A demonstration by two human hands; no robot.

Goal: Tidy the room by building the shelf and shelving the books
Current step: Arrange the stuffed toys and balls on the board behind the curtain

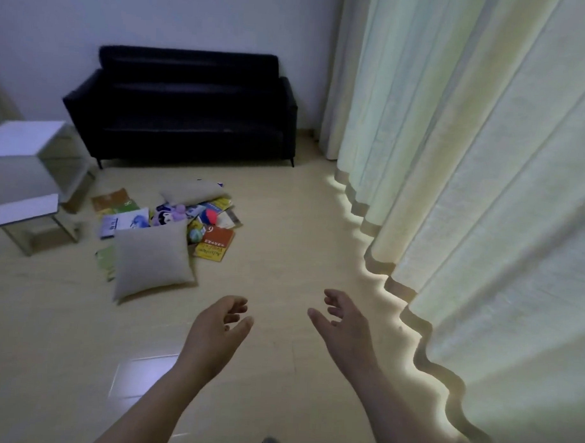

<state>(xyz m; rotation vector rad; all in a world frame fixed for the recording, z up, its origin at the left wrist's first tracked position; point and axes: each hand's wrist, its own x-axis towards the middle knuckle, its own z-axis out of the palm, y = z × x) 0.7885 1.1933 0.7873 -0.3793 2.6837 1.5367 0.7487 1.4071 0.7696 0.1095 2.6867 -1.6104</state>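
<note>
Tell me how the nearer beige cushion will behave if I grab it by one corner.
Probably light and floppy: the nearer beige cushion looks plump and soft-cornered, so it should sag from one corner rather than stay flat. Its fabric cover likely grips well. It seems to overlap a green book, which may shift as it lifts.

Dim room lit by daylight glowing through the pale green fabric curtain (pixel 485 161) and leaking under its hem onto the beige tiled floor (pixel 284 221), one pale glare patch bottom left, scattered colourful books (pixel 214 248) soft, edges fisheye-bent.
</note>
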